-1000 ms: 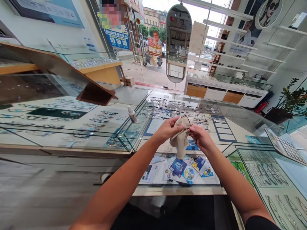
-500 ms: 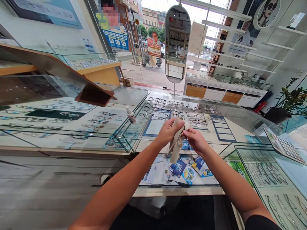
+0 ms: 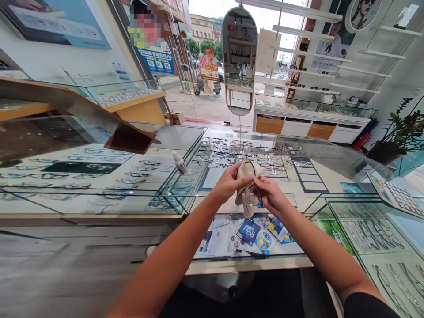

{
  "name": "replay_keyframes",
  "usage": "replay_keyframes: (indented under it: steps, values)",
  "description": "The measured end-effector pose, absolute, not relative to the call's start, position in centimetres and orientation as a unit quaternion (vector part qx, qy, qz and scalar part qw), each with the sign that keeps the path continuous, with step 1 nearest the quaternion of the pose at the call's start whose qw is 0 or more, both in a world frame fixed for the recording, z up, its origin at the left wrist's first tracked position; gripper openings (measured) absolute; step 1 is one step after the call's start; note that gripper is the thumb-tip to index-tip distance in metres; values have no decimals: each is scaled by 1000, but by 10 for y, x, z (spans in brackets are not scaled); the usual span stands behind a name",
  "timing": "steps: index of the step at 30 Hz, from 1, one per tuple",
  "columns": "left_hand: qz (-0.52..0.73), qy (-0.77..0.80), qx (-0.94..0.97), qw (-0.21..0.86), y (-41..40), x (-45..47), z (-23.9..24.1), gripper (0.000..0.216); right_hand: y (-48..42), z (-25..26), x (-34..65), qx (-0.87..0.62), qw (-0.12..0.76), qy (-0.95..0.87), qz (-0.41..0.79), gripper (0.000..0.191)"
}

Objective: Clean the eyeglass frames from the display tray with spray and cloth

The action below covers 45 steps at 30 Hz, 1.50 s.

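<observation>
Beige cloth (image 3: 244, 170), soft, bunched in my left hand (image 3: 228, 183) against glasses (image 3: 251, 168) above the counter (image 3: 245, 266); right hand (image 3: 270, 193) pinches them from 4 o'clock. Frame probably light, fragile: hold by rim.

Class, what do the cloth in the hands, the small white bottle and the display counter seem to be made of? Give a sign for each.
Cloth: soft, matte fabric, fibre unclear; it bends into loose folds.
Small white bottle: probably smooth plastic, from its opaque white top.
Display counter: mostly clear, glossy glass, it seems, with greenish edges, reflections and contents showing through.
</observation>
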<state>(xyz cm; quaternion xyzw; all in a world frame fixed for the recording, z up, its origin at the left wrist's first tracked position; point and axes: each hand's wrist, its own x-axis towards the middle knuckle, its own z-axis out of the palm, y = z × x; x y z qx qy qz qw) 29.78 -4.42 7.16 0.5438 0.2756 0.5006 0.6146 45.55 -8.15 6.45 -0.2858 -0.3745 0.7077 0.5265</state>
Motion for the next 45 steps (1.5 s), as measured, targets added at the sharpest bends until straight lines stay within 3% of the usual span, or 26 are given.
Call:
replay_keyframes:
  steps: [11, 23, 35, 40, 45]
  values:
    - [546, 359, 554, 515, -60, 301, 80, 59, -86, 54, 438, -234, 509, -367, 743, 36]
    - [444, 273, 549, 654, -47, 281, 83, 56, -83, 68, 456, -268, 513, -371, 727, 39]
    - [566, 332, 551, 515, -60, 302, 82, 54, -90, 59, 441, -275, 488, -436, 705, 42]
    - [540, 285, 515, 602, -51, 302, 77, 59, -83, 63, 453, -293, 502, -437, 686, 45]
    - [479, 221, 512, 678, -46, 294, 78, 47, -81, 71, 463, -308, 513, -405, 692, 48]
